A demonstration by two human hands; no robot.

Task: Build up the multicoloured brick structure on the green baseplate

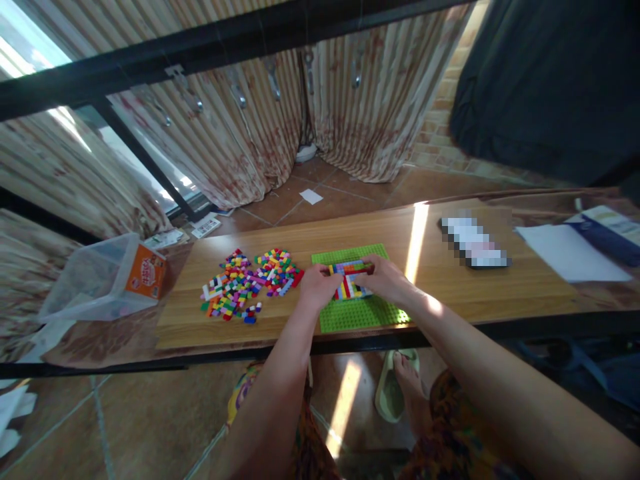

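A green studded baseplate (350, 317) lies on the wooden board, with a patch of red, yellow, white, blue and lilac toy bricks (347, 288) built on its middle. My left hand (320, 285) is at the left edge of this patch, fingers closed; whatever they grip is hidden. From the right, my right hand (385, 277) reaches over the patch, its thumb and finger pinched on what looks like a red brick (369, 269). Left of the plate, loose coloured bricks (233, 287) spread in a pile, and a second heap (280, 270) adjoins it.
The long wooden board (285, 320) rests on a cloth-covered table. At its left end stands a clear plastic bin (95, 280) with an orange label. To the right lie a dark-edged phone, blurred out (475, 243), and white paper (570, 252). Curtains (240, 133) hang beyond.
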